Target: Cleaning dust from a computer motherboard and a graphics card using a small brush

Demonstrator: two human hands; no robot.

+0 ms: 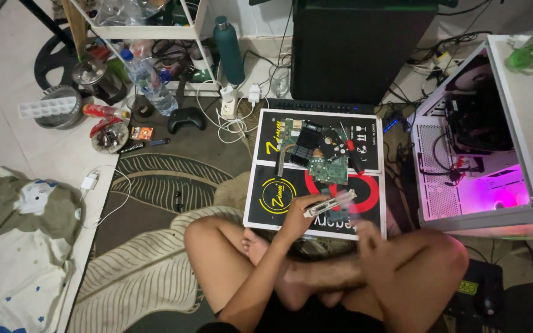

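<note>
I sit cross-legged on the floor before a flat black-and-white box [266, 185]. My left hand [299, 213] grips a long narrow memory stick [330, 203], held level over the box's near edge. My right hand [365, 233] hovers blurred just below and right of the stick's end, fingers apart, holding nothing that I can see. Farther back on the box lie a green circuit board with a black heatsink [306, 148], a hard drive [334, 148] and a red-handled screwdriver [351, 148].
An open white computer case [464, 166] glowing pink stands at the right. A black tower [353, 49] stands behind the box. To the left lie a game controller [186, 118], water bottle [149, 80], green flask [228, 49], chargers with cables [232, 105] and a blanket [13, 246].
</note>
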